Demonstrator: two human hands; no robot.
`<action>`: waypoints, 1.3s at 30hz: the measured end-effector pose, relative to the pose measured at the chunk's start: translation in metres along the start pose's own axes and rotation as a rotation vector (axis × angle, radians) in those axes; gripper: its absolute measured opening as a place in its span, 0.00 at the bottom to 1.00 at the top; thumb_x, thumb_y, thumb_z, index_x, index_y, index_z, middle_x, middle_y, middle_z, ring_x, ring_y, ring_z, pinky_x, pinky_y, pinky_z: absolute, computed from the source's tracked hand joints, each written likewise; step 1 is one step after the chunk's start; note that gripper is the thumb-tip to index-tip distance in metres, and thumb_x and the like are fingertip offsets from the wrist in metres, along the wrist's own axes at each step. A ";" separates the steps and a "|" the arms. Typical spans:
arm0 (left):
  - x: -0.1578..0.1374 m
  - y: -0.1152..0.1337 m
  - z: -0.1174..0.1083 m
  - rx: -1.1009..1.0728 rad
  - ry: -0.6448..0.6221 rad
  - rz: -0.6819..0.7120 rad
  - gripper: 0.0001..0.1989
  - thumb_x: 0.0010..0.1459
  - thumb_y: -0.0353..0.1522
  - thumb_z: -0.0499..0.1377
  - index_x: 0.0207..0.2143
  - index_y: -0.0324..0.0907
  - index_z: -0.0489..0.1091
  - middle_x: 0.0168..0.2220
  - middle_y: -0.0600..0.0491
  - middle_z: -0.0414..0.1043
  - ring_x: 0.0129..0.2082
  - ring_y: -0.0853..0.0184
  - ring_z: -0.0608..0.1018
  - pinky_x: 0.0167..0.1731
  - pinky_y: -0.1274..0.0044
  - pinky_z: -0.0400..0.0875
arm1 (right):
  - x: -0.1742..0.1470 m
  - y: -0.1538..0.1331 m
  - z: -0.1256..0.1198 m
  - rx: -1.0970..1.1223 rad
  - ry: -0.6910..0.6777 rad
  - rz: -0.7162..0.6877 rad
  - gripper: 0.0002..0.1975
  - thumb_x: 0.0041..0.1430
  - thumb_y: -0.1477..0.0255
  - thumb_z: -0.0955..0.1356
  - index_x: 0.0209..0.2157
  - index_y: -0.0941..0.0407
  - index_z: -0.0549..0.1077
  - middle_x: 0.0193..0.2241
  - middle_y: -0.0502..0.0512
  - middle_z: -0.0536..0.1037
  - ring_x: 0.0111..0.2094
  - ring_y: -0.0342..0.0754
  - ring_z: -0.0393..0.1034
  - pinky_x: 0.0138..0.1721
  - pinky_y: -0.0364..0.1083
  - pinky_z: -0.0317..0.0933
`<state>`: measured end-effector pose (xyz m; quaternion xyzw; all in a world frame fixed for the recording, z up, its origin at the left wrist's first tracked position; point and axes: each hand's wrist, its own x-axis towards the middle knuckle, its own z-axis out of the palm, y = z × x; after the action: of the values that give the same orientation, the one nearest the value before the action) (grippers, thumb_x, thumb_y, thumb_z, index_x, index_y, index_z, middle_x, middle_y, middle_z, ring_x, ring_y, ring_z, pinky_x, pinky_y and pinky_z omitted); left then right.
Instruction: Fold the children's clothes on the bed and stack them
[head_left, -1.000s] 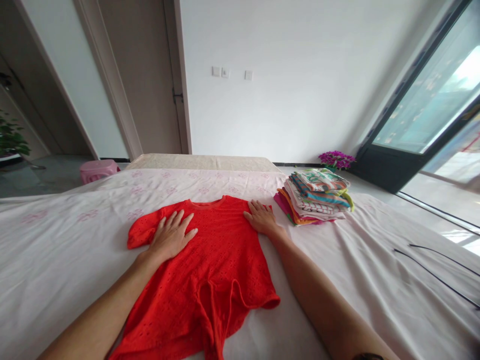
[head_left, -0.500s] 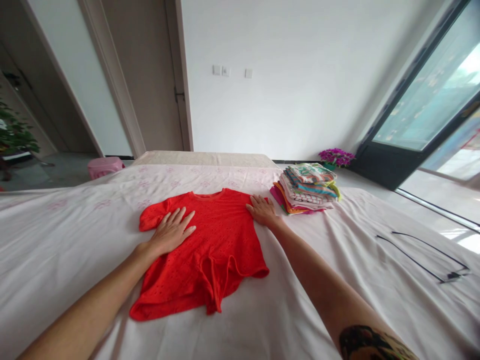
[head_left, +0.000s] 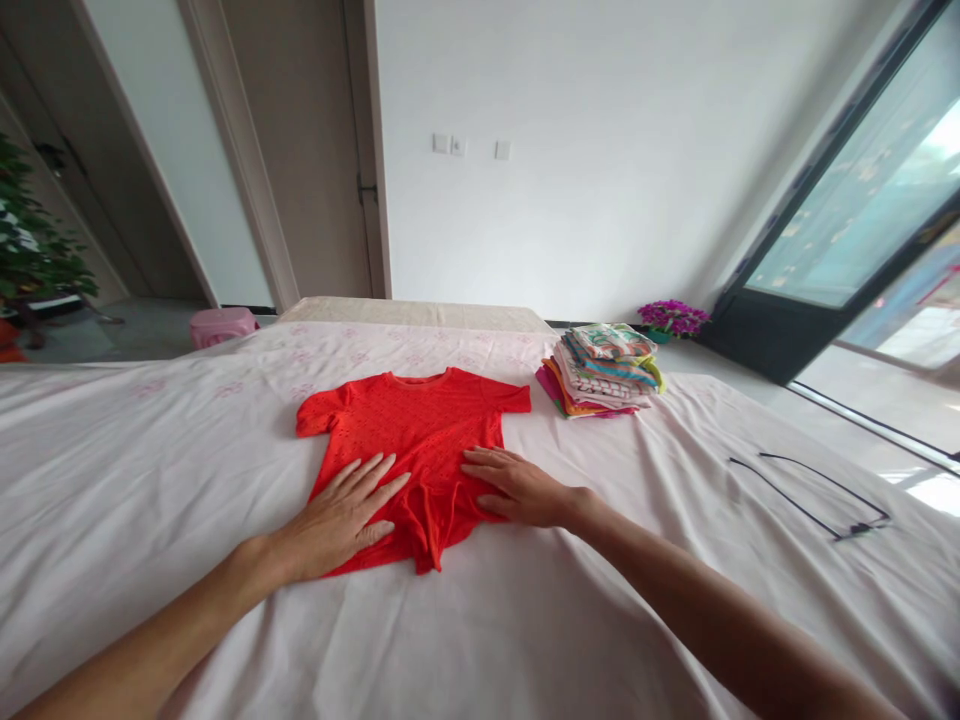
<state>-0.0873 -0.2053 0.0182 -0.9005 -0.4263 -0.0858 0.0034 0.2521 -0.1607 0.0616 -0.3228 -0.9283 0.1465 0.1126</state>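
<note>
A red short-sleeved T-shirt with small eyelet holes lies spread on the bed sheet, its neckline pointing away from me. Its bottom hem is rumpled, with a raised fold in the middle. My left hand rests flat on the lower left part of the shirt, fingers spread. Across from it, my right hand lies flat on the lower right edge, fingers stretched out and partly covering the side seam. Both sleeves lie out to the sides.
Right of the shirt stands a stack of folded clothes. A pair of glasses lies farther right on the sheet. Beyond the bed are a pink stool, a pot of purple flowers, a leafy plant and a closed door.
Both hands have slid down the shirt toward its hem, the right one leaving the right sleeve, which now lies uncovered. The shirt's creases have shifted. The camera view has moved slightly.
</note>
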 end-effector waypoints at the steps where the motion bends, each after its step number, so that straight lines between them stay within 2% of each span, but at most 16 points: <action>1: -0.004 0.001 -0.002 -0.009 -0.013 0.000 0.30 0.66 0.47 0.48 0.68 0.55 0.48 0.70 0.52 0.48 0.68 0.58 0.55 0.64 0.64 0.52 | -0.006 -0.004 0.000 0.001 -0.012 0.006 0.23 0.65 0.67 0.63 0.61 0.51 0.67 0.63 0.55 0.64 0.64 0.50 0.57 0.64 0.49 0.50; 4: -0.005 0.008 -0.011 -0.075 -0.027 -0.013 0.27 0.65 0.45 0.50 0.66 0.55 0.56 0.69 0.52 0.52 0.67 0.58 0.58 0.63 0.65 0.55 | -0.014 -0.013 -0.006 -0.044 0.003 0.101 0.20 0.62 0.73 0.64 0.54 0.52 0.74 0.57 0.55 0.73 0.57 0.50 0.67 0.60 0.48 0.56; 6: 0.001 0.016 -0.020 -0.131 0.017 0.000 0.25 0.64 0.41 0.54 0.63 0.54 0.61 0.67 0.52 0.56 0.65 0.59 0.61 0.63 0.65 0.57 | -0.009 -0.022 -0.011 -0.081 0.035 0.123 0.19 0.59 0.76 0.64 0.51 0.51 0.76 0.50 0.54 0.78 0.51 0.49 0.71 0.56 0.47 0.59; 9: 0.017 0.032 -0.031 -0.185 0.058 0.092 0.19 0.60 0.32 0.58 0.54 0.50 0.70 0.58 0.51 0.67 0.58 0.62 0.69 0.59 0.68 0.62 | 0.009 -0.037 -0.009 -0.078 0.077 -0.021 0.23 0.57 0.79 0.64 0.53 0.50 0.74 0.49 0.53 0.78 0.50 0.49 0.70 0.53 0.46 0.59; 11: 0.025 0.040 -0.034 -0.187 0.030 0.134 0.10 0.58 0.28 0.59 0.42 0.46 0.74 0.46 0.51 0.74 0.48 0.64 0.74 0.51 0.71 0.67 | 0.021 -0.046 0.000 -0.069 0.065 -0.157 0.24 0.56 0.80 0.65 0.52 0.50 0.74 0.49 0.54 0.77 0.49 0.48 0.69 0.51 0.46 0.59; 13: 0.028 0.045 -0.032 -0.201 0.022 0.098 0.04 0.57 0.27 0.58 0.33 0.44 0.71 0.36 0.53 0.74 0.40 0.65 0.74 0.44 0.73 0.68 | 0.029 -0.052 0.012 -0.078 0.034 -0.240 0.20 0.56 0.79 0.65 0.49 0.51 0.76 0.45 0.54 0.78 0.46 0.48 0.69 0.49 0.46 0.59; 15: 0.027 0.045 -0.026 -0.291 0.079 -0.009 0.04 0.56 0.26 0.57 0.32 0.44 0.69 0.33 0.54 0.73 0.37 0.66 0.74 0.40 0.74 0.68 | 0.033 -0.053 0.024 -0.051 0.029 -0.244 0.15 0.58 0.77 0.66 0.45 0.51 0.78 0.40 0.54 0.78 0.43 0.47 0.69 0.47 0.45 0.59; 17: 0.025 0.043 -0.017 -0.451 0.183 -0.164 0.03 0.58 0.28 0.55 0.35 0.44 0.68 0.34 0.55 0.74 0.36 0.67 0.75 0.39 0.76 0.68 | 0.036 -0.048 0.033 0.072 0.107 -0.142 0.12 0.59 0.76 0.65 0.41 0.51 0.78 0.39 0.52 0.78 0.42 0.46 0.69 0.46 0.43 0.60; 20: 0.027 0.039 -0.007 -0.625 0.366 -0.416 0.06 0.60 0.36 0.55 0.36 0.44 0.67 0.31 0.57 0.74 0.31 0.69 0.76 0.34 0.78 0.69 | 0.041 -0.035 0.042 0.433 0.367 0.199 0.08 0.59 0.71 0.65 0.33 0.54 0.76 0.31 0.50 0.77 0.34 0.45 0.69 0.34 0.41 0.60; 22: 0.032 0.040 -0.004 -0.643 0.443 -0.501 0.09 0.60 0.40 0.56 0.36 0.44 0.66 0.30 0.57 0.74 0.30 0.69 0.76 0.33 0.78 0.69 | 0.046 -0.025 0.045 0.715 0.505 0.407 0.11 0.59 0.64 0.65 0.28 0.56 0.71 0.23 0.48 0.71 0.24 0.43 0.64 0.24 0.40 0.55; 24: 0.036 0.046 -0.003 -0.593 0.468 -0.502 0.09 0.60 0.39 0.56 0.37 0.44 0.66 0.31 0.56 0.75 0.31 0.68 0.76 0.34 0.77 0.69 | 0.050 -0.017 0.047 0.946 0.558 0.511 0.16 0.56 0.58 0.67 0.25 0.55 0.66 0.18 0.45 0.66 0.19 0.40 0.57 0.20 0.40 0.49; 27: 0.040 0.059 -0.003 -0.442 0.388 -0.368 0.05 0.60 0.36 0.57 0.38 0.45 0.68 0.35 0.55 0.75 0.34 0.67 0.77 0.36 0.76 0.69 | 0.053 -0.012 0.048 1.078 0.566 0.545 0.17 0.52 0.56 0.69 0.25 0.55 0.65 0.17 0.43 0.63 0.18 0.39 0.53 0.19 0.39 0.45; 31: 0.037 0.071 -0.004 -0.323 0.186 -0.204 0.05 0.59 0.29 0.56 0.36 0.45 0.72 0.37 0.52 0.74 0.39 0.65 0.77 0.41 0.75 0.68 | 0.055 -0.016 0.044 0.940 0.612 0.501 0.13 0.53 0.60 0.68 0.29 0.56 0.70 0.21 0.45 0.67 0.21 0.40 0.58 0.22 0.40 0.50; 35: 0.033 0.069 -0.005 -0.361 0.167 -0.267 0.08 0.59 0.29 0.57 0.40 0.45 0.72 0.39 0.52 0.75 0.40 0.64 0.77 0.41 0.74 0.68 | 0.053 -0.042 0.034 0.588 0.670 0.401 0.07 0.55 0.66 0.66 0.31 0.56 0.73 0.26 0.48 0.72 0.28 0.43 0.63 0.30 0.41 0.56; 37: 0.032 0.066 -0.005 -0.380 0.165 -0.299 0.06 0.59 0.31 0.58 0.40 0.45 0.72 0.38 0.53 0.75 0.38 0.64 0.77 0.38 0.75 0.67 | 0.050 -0.059 0.031 0.436 0.631 0.314 0.05 0.56 0.70 0.66 0.32 0.55 0.73 0.28 0.49 0.72 0.30 0.43 0.64 0.33 0.41 0.57; 39: 0.031 0.065 -0.005 -0.364 0.170 -0.308 0.06 0.61 0.35 0.58 0.39 0.44 0.72 0.36 0.53 0.76 0.36 0.64 0.77 0.36 0.74 0.67 | 0.048 -0.073 0.032 0.403 0.563 0.231 0.04 0.56 0.72 0.66 0.32 0.55 0.74 0.30 0.49 0.73 0.32 0.43 0.65 0.35 0.41 0.57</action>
<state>-0.0183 -0.2234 0.0326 -0.8002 -0.5342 -0.2361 -0.1363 0.1644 -0.1914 0.0627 -0.4248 -0.7707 0.2435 0.4078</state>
